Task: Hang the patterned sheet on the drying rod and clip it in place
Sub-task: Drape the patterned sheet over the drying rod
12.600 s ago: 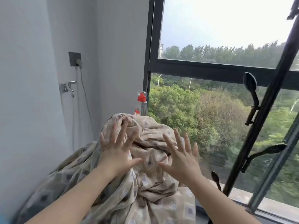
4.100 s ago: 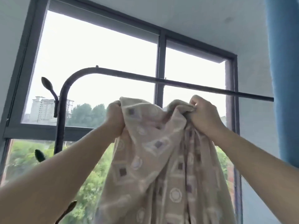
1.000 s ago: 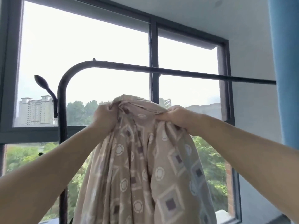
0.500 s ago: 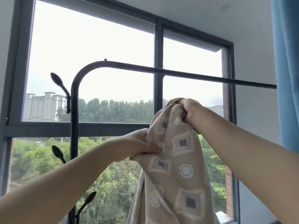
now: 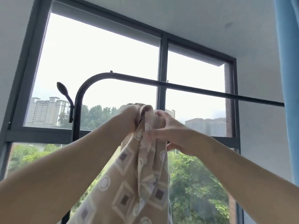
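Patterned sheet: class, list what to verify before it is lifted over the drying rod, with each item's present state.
1. Left hand grips the top of the patterned sheet: ok.
2. Right hand holds the bunch beside it: ok, though blurred.
3. Sheet over the drying rod: not ok, its top is below the rod.
4. Rod bare where the sheet will go: ok on the visible stretch.
5. Sheet spread out: not ok, bunched.
6. Clips within reach: cannot tell, none in view.

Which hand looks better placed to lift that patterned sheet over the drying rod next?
Left, probably. The left hand grips the bunched top of the patterned sheet, closest under the drying rod. The right hand sits lower on the fabric, its hold blurred.
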The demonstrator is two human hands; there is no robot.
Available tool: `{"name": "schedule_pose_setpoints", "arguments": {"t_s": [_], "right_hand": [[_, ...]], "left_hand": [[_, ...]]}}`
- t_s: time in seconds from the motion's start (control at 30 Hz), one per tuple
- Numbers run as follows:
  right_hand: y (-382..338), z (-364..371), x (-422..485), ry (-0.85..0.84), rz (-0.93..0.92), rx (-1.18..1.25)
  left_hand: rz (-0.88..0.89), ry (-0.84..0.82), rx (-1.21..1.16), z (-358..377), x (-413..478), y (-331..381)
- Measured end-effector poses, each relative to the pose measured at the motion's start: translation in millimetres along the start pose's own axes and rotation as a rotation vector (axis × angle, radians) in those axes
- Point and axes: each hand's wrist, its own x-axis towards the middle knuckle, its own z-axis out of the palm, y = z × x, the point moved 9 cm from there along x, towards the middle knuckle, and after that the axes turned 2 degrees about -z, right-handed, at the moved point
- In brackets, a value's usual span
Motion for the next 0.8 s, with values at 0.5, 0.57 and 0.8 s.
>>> {"name": "schedule_pose_setpoints", "arguments": {"t_s": [0.5,0.57,0.8], "right_hand": [[-48.9,-70.7,6.9,0.472,-0.274,-0.612],[-45.3,-75.3,5.6,0.457,-0.250,-0.573],[-60.4,-90.7,-5.2,0.599,-0.316,-0.594]], "left_hand": [[-0.053,-0.061,0.128,-16.2,1.8,13.1],[-0.142,-0.105,0.137,-19.1,0.9,5.4],[-0.164,-0.104,0.307,-21.8,3.7,-12.5]]}}
